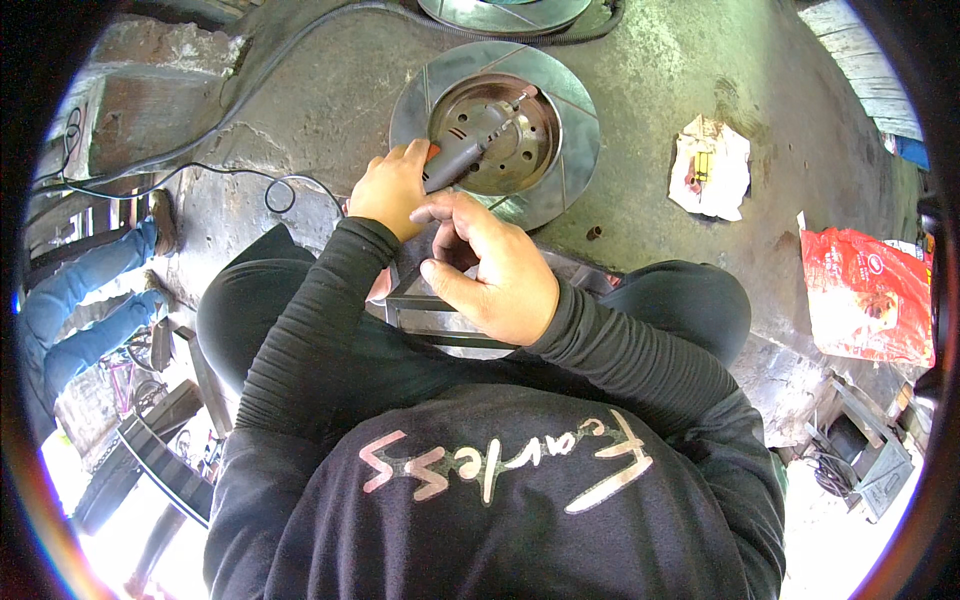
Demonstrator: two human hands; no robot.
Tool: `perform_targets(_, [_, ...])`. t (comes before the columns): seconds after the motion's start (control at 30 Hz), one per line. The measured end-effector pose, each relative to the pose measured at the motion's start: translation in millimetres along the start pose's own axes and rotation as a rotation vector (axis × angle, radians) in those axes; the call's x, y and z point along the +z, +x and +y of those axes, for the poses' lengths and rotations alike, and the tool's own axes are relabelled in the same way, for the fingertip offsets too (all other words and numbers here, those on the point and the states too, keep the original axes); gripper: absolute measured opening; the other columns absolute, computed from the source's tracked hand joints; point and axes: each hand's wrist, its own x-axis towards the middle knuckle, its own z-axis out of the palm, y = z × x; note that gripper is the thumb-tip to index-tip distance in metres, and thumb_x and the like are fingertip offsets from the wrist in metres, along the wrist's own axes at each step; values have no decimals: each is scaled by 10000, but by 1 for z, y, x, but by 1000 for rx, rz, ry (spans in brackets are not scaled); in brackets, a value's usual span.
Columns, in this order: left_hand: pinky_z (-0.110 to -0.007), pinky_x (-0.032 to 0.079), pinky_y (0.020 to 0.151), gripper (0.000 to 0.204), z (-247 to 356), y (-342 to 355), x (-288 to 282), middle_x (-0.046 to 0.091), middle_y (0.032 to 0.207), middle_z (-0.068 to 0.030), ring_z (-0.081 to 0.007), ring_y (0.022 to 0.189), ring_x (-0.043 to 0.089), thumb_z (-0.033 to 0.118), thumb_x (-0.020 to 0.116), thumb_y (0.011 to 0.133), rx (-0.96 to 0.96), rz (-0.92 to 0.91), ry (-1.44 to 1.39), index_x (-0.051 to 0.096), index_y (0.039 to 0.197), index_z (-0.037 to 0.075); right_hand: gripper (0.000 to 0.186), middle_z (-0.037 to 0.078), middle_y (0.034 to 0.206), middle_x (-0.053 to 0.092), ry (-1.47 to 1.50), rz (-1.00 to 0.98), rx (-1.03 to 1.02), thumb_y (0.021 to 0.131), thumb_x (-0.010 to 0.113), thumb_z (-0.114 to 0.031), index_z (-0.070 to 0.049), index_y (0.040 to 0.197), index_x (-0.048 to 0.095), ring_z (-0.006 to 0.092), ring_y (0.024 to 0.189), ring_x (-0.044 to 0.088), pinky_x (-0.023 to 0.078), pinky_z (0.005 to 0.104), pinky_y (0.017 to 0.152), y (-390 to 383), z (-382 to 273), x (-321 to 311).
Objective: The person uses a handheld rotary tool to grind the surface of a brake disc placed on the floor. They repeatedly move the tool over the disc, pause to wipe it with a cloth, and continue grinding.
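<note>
My left hand (390, 190) is wrapped round a grey-black power rotary tool (458, 158), whose small pinkish bit (530, 94) lies over the hub of a slotted metal brake disc (565, 175). Several holes show in the hub. My right hand (490, 260) is just below the tool's rear end, beside my left hand, with fingers loosely curled and thumb apart, holding nothing visible. A metal frame (420, 300) shows under both hands, between my bent knees.
Another disc (505, 14) lies at the top edge. A hose (245, 92) and black cord (285, 180) run left. A co-worker's jeans-clad legs (85, 295) are at left. Crumpled white paper with yellow items (730, 165), a red bag (860, 290) and grey metal pieces (880, 470) lie right.
</note>
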Motion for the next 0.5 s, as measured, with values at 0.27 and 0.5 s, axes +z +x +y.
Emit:
perform_targets(0.27, [-475,494,835,523,6,-1,-2,604,1110,-194,-421,1000,585,287,658,760,-2,-18,21,501,1216,85,393,36,779,519,-6,-4,9,815,625,-45,-44,1188,502,97,651,515,455,243,616,1,0,-1])
perform_targets(0.5, [-476,494,833,523,11,1,-3,605,1094,-189,-416,1002,583,311,657,759,-10,-41,22,506,1207,88,397,37,794,526,8,0,13,817,629,-43,-42,1193,501,95,674,521,459,241,627,0,1,-1])
